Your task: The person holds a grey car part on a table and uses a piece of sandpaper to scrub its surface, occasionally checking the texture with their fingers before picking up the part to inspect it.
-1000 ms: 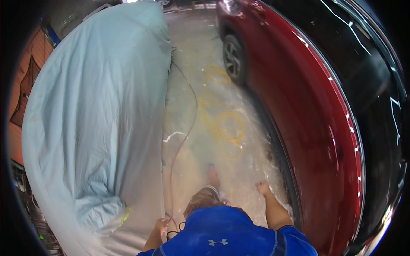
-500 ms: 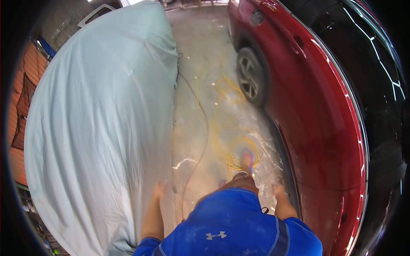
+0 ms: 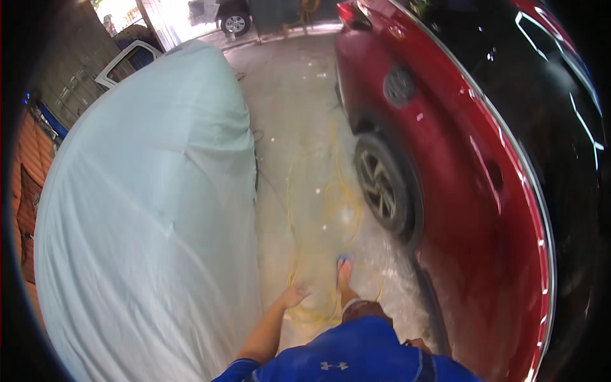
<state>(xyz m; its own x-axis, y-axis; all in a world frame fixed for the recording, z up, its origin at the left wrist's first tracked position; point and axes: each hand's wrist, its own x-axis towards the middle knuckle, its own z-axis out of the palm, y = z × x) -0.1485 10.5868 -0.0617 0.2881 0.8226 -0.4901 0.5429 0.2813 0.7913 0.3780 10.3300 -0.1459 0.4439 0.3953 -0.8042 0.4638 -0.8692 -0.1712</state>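
My left hand [image 3: 294, 295] hangs in front of my body with nothing visible in it, its fingers loosely stretched and slightly blurred. It is above the floor, over a yellow hose or cord [image 3: 291, 264], and apart from the covered vehicle. Low at my right side, my right hand [image 3: 417, 344] shows only in part beside my blue shirt [image 3: 356, 353]; its fingers are smeared and partly hidden. A red car [image 3: 445, 191] is on the right of that hand. One foot [image 3: 344, 272] in a blue-edged sandal is forward on the floor.
A vehicle under a pale blue-green cover [image 3: 146, 210] lines the left. The red car's wheel [image 3: 384, 184] borders the concrete floor [image 3: 286, 83] between them. A white-framed car door [image 3: 130, 60] leans beyond the cover. Another vehicle's wheel [image 3: 235, 23] shows at the far doorway.
I have moved forward between the two vehicles. The red car's wheel is nearer and its tail light shows. My left hand has swung forward and right; my right hand has drawn back.
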